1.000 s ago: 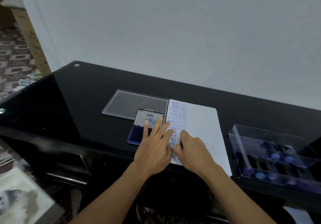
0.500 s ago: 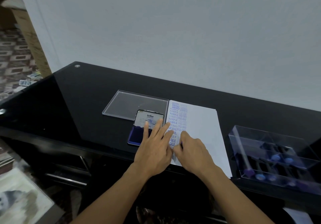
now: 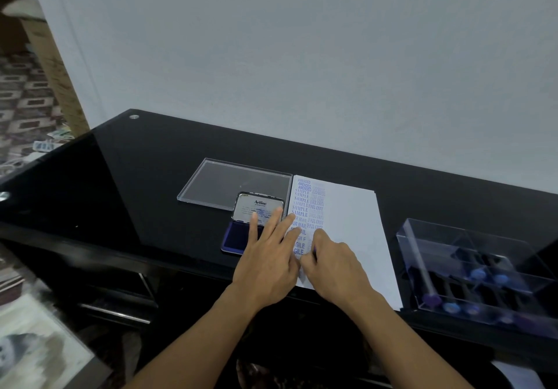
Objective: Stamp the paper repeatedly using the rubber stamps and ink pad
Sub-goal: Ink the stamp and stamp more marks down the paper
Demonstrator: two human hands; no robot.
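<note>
We see the paper [image 3: 347, 222] lying near the front edge of the desk [image 3: 151, 177], about midway along it. Two columns of blue impressions run down its left margin. The open Artline ink pad [image 3: 238, 234] sits just beside the sheet's left edge, its hinged cover [image 3: 259, 207] tipped up. We judge this arrangement makes each trip from ink to paper short. A clear flat lid [image 3: 229, 185] lies behind the pad, toward the wall, out of the working path. The clear box [image 3: 477, 271] of spare stamps [image 3: 478, 274] stands toward the desk's right end, apart from the sheet. The left hand [image 3: 265, 265] is flat, palm down, fingers straight and spread. Its outer fingers lie over the ink pad and the inner ones rest on the sheet's left margin. We take this as pinning the paper so it cannot slide. The right hand [image 3: 335, 268] is curled, knuckles up, fingertips bunched down onto the paper at the foot of the second column. Only a dark purple sliver shows there, which we judge to be the rubber stamp [image 3: 314, 249] it pinches against the sheet.
</note>
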